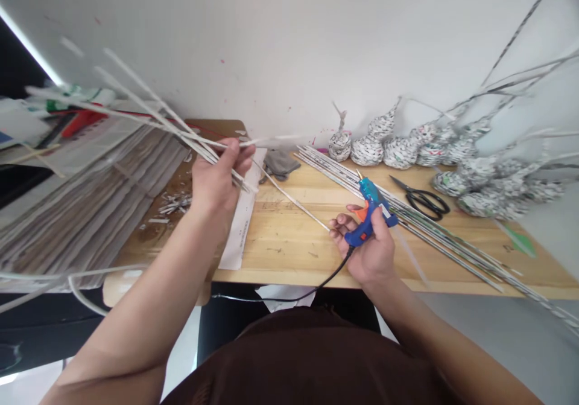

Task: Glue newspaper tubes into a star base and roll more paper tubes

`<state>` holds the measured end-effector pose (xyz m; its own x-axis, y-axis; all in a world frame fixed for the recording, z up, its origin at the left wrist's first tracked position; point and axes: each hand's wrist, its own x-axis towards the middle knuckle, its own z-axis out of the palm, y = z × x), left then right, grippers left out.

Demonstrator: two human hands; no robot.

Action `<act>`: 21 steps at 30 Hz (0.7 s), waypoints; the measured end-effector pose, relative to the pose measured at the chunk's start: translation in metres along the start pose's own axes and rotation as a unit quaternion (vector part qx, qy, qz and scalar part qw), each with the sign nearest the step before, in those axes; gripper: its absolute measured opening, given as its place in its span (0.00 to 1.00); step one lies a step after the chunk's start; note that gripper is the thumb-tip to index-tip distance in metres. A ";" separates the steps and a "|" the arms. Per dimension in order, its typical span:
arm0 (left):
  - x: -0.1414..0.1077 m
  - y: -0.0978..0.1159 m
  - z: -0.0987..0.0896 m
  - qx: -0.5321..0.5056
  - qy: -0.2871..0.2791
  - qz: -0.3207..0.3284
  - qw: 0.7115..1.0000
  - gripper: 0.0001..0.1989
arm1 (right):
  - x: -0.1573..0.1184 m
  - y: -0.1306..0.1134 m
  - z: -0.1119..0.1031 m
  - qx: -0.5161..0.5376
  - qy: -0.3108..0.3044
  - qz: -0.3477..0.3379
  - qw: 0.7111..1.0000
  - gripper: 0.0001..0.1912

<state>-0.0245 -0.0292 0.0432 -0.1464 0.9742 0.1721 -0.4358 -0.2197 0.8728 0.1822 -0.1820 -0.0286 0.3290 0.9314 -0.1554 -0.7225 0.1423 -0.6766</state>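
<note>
My left hand [221,172] is closed around several thin white rolled-paper sticks [154,106], which fan out to the upper left and are partly blurred. In my right hand [371,248] is a blue glue gun [364,233] with an orange trigger, its nozzle pointing up and away. One more thin paper stick [296,203] slants between the hands, its lower end at my right fingertips. A black cord [332,277] runs from the glue gun's handle down over the table's front edge.
Beyond the glue gun lie a bundle of long paper sticks [452,242] and black scissors [425,203]. Several woven paper gourd shapes [368,150] stand along the wall. A grey cloth [280,165] is at the back. Stacked paper strips [104,194] fill the left of the wooden table [280,242].
</note>
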 end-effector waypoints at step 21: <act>-0.066 -0.042 -0.022 0.312 -0.151 -0.071 0.935 0.14 | -0.008 0.012 0.008 -0.227 -0.076 -0.015 0.971 0.17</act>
<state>-0.0161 -0.0857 -0.0154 0.1730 0.9823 0.0725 0.1858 -0.1048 0.9770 0.1657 -0.1850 -0.0298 0.2268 0.9729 -0.0457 -0.3610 0.0404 -0.9317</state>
